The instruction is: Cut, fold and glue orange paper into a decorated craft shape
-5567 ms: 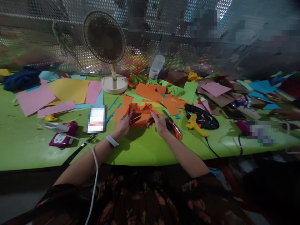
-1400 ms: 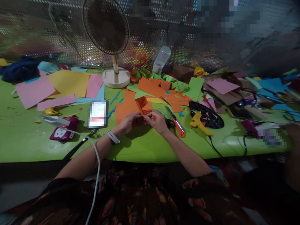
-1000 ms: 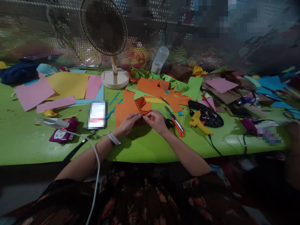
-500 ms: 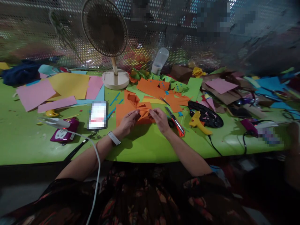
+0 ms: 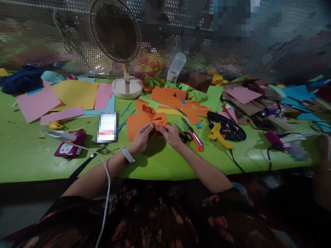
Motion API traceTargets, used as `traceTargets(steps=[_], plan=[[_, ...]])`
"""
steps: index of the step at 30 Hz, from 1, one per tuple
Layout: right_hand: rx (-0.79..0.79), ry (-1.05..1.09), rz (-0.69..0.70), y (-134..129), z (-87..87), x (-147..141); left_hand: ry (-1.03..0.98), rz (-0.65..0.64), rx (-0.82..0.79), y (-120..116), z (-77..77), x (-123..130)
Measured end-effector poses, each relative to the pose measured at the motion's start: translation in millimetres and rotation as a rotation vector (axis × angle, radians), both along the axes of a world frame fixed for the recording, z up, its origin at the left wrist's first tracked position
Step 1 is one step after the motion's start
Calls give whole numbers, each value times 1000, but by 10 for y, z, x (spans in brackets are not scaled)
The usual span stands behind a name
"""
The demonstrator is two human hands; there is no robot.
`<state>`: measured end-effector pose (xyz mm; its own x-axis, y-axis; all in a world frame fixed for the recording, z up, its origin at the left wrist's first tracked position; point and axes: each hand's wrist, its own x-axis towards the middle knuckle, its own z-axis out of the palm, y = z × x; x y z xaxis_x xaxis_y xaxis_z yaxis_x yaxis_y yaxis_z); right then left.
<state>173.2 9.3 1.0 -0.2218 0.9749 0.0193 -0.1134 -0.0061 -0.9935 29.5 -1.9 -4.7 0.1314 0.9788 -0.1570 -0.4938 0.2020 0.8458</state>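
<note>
An orange folded paper piece is pinched between both hands over the green table. My left hand closes thumb and fingers on its lower left edge. On its lower right edge, my right hand grips it, close beside the left. Behind and to the left lies a larger orange sheet. Dark-handled scissors and a red-and-grey cutter knife rest just right of my right hand. The underside of the held piece is hidden.
A phone and purple power socket lie left. A white cable crosses my left forearm. A fan stands behind. At right are a yellow glue gun, a black tray and, at the far edge, a person's arm.
My right hand has moved left and closer to my left hand, uncovering the scissors. The held paper is more bunched between the fingers.
</note>
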Motion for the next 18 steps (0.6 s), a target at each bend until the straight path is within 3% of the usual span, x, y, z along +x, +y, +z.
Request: traceTargets(steps=[4,10,18], plan=[[-19,-83,-8,-12,-19,37,36,-8,1,5,-14,-13],[191,-285,-44,13,-64,137,49,-20,50,10,-4,-24],[279,-352,-79,21,23,171,388,-95,285,3,83,-75]])
